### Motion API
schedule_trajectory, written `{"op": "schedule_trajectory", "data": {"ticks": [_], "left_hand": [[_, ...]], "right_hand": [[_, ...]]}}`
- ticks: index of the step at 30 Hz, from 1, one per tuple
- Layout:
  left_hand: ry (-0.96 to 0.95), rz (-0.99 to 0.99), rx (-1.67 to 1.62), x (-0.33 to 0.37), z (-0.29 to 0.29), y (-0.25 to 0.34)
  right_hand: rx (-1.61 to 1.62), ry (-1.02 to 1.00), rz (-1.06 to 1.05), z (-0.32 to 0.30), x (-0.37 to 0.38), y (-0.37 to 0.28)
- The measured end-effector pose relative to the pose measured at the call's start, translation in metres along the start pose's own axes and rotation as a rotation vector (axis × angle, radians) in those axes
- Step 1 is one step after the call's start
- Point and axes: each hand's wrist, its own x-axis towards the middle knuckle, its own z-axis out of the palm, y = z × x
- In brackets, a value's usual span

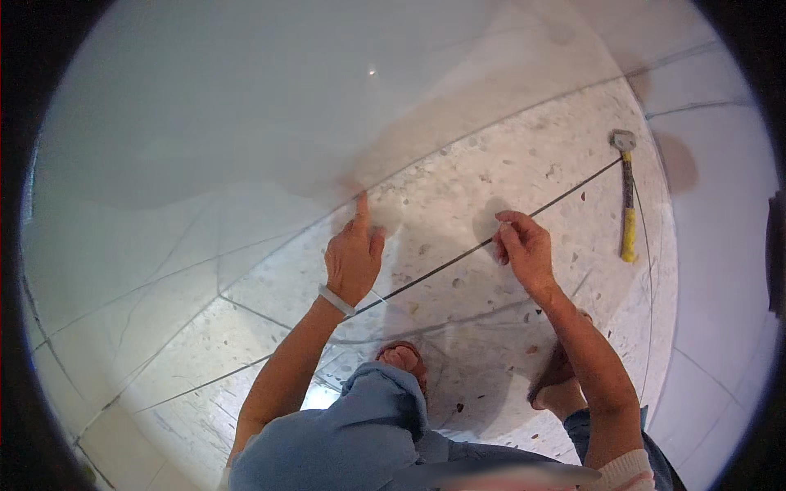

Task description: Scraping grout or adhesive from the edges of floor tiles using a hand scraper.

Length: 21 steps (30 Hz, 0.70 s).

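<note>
My left hand [354,258] reaches forward with its index finger stretched out, the tip at the seam where the pale glossy wall meets the speckled stone floor [458,192]. Its thumb stands apart, and I see nothing held in it. Over the floor to the right is my right hand [524,250], fingers curled and thumb pressed against them beside a long dark joint line [442,266]. Whatever that pinch holds, if anything, is too small to make out. Farther right lies a hammer [628,200] with a metal head and a yellow and black handle, apart from both hands.
The glossy wall [246,123] rises along the far left, and another pale wall [725,221] stands at the right. My sandalled feet [403,358] are on the floor close to my hands. A pale band [336,300] circles my left wrist.
</note>
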Motion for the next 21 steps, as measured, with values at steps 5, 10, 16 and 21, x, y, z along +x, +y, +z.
{"op": "schedule_trajectory", "data": {"ticks": [5,10,16,21], "left_hand": [[0.019,0.003,0.021,0.0,0.001,-0.006],[0.031,0.048,-0.142,0.003,0.004,-0.007],[-0.065,-0.051,-0.117,0.002,-0.002,-0.007],[-0.064,-0.055,-0.105,0.002,-0.009,-0.003]], "right_hand": [[-0.313,0.358,-0.179,-0.102,0.035,0.019],[-0.97,0.753,-0.306,-0.262,0.073,0.05],[-1.205,0.749,-0.311,-0.314,0.097,0.072],[-1.049,0.516,-0.223,-0.304,0.104,0.053]]}}
